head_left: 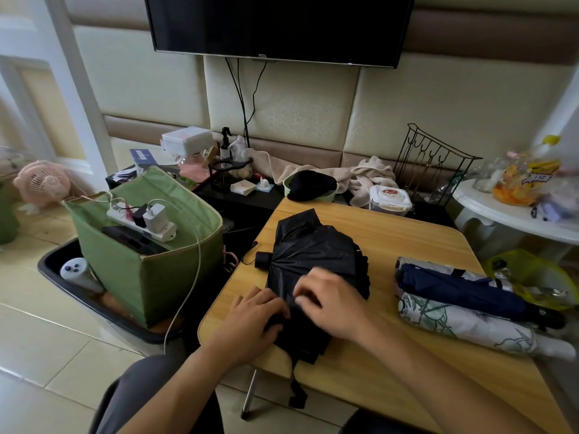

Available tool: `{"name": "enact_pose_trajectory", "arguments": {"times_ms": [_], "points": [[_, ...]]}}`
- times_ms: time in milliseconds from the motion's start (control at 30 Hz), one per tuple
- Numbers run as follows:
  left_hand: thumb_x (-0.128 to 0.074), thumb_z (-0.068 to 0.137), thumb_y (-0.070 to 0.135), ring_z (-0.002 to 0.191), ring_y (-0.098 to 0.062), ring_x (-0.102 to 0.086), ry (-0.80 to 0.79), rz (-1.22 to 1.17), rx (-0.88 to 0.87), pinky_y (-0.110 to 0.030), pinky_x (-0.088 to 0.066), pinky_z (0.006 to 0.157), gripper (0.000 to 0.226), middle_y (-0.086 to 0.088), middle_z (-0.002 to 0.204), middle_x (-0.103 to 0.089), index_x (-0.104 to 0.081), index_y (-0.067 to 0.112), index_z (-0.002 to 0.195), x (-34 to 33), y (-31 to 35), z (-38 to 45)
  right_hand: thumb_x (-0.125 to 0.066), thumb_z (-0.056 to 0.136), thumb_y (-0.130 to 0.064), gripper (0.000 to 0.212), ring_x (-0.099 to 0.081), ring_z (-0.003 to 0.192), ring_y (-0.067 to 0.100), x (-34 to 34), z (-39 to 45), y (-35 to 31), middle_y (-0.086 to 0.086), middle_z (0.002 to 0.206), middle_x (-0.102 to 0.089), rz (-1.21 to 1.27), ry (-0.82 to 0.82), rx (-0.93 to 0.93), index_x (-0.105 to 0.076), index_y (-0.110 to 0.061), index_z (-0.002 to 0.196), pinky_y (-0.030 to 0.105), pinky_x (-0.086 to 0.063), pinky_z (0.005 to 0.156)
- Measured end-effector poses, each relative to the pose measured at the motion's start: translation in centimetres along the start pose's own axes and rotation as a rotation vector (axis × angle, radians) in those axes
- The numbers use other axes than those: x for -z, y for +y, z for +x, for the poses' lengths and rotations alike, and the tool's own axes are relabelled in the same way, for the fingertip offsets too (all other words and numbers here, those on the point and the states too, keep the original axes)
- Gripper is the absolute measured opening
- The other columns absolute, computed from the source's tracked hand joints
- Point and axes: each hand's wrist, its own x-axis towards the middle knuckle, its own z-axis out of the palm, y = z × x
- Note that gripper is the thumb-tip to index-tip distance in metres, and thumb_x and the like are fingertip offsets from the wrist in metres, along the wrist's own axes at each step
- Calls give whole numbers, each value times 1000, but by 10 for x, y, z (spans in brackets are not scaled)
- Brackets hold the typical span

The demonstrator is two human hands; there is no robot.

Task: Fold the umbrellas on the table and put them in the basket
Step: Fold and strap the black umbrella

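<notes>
A black umbrella (316, 245) lies collapsed but loose on the wooden table (407, 242), its canopy spread in pleats and its strap hanging over the near edge. My left hand (253, 321) grips the umbrella's near end. My right hand (329, 296) pinches a fold of the black fabric just beside it. At the table's right lie a navy umbrella (463, 289) and a white umbrella with a green print (463, 324), both rolled up, with a silvery one partly hidden behind them. A green fabric basket (175, 264) stands on the floor to the left.
A white power strip (141, 220) with chargers and a dark device lies across the basket's opening, its cable trailing down. A black tray (72, 289) holds the basket. Behind the table are towels, a bowl, a lidded box (390, 198) and a wire rack (432, 164).
</notes>
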Motion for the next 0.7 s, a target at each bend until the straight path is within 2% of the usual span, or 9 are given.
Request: {"name": "enact_pose_trajectory", "arguments": {"times_ms": [100, 167, 233, 267, 333, 467, 567, 633, 700], "points": [[-55, 97, 39, 124, -5, -31, -32, -8, 12, -33, -27, 102, 28, 21, 133, -40, -53, 44, 124, 3, 1, 0, -63, 98, -23, 29, -48, 130, 20, 9, 10, 15, -1, 137, -53, -140, 298, -147, -65, -21, 127, 35, -44, 106], [-56, 96, 38, 123, -4, -31, -45, -22, 20, -33, -26, 101, 29, 22, 131, -41, -52, 45, 124, 3, 0, 2, -59, 102, -33, 54, -36, 147, 23, 18, 13, 23, 3, 158, -41, -212, 223, -262, -45, -21, 153, 42, -33, 118], [-58, 94, 38, 119, -3, -35, -41, -66, 38, -34, -29, 99, 34, 25, 124, -46, -48, 46, 126, 3, -2, 2, -56, 102, -47, 69, -44, 141, 20, 22, 15, 26, -1, 149, -51, -223, 94, -344, -29, -22, 160, 43, -30, 116], [-59, 94, 38, 116, -2, -38, -35, -111, 55, -35, -31, 98, 39, 26, 118, -49, -44, 47, 129, 3, -2, 2, -57, 100, -51, 71, -53, 130, 19, 22, 14, 26, -4, 132, -60, -214, 62, -350, -30, -22, 159, 42, -32, 112], [-60, 95, 37, 110, 2, -47, -19, -280, 117, -36, -34, 99, 53, 27, 108, -58, -31, 46, 137, 3, -4, 3, -64, 96, -54, 64, -60, 112, 16, 20, 12, 22, -13, 103, -57, -191, 30, -326, -43, -24, 148, 39, -35, 104], [-51, 104, 28, 94, -2, -65, 51, -589, 254, -38, -47, 98, 56, 21, 96, -72, -17, 39, 147, 5, -6, 10, -73, 87, -55, 31, -45, 113, 15, 12, 5, 9, -10, 109, -42, -210, 36, -211, -61, -32, 103, 38, -33, 100], [-43, 107, 21, 79, -3, -64, 102, -655, 285, -26, -47, 76, 46, 11, 92, -74, -22, 40, 144, 7, -2, 12, -73, 84, -59, 39, -37, 114, 10, 4, -1, 0, -10, 121, -42, -33, 55, -122, -49, -28, 84, 34, -36, 95], [-42, 108, 21, 76, -7, -64, 123, -685, 307, -27, -48, 72, 38, 5, 89, -73, -32, 39, 140, 6, -2, 13, -68, 89, -60, 41, -49, 90, 10, 3, -3, -8, -10, 101, -52, 111, 55, -92, -45, -26, 83, 31, -43, 76], [-46, 106, 23, 81, -10, -65, 173, -652, 332, -35, -54, 75, 30, 5, 93, -71, -48, 36, 133, 4, -3, 15, -68, 93, -53, 38, -51, 71, 17, 3, -4, -14, -5, 86, -54, 159, 34, -53, -40, -28, 91, 36, -41, 61]]}}
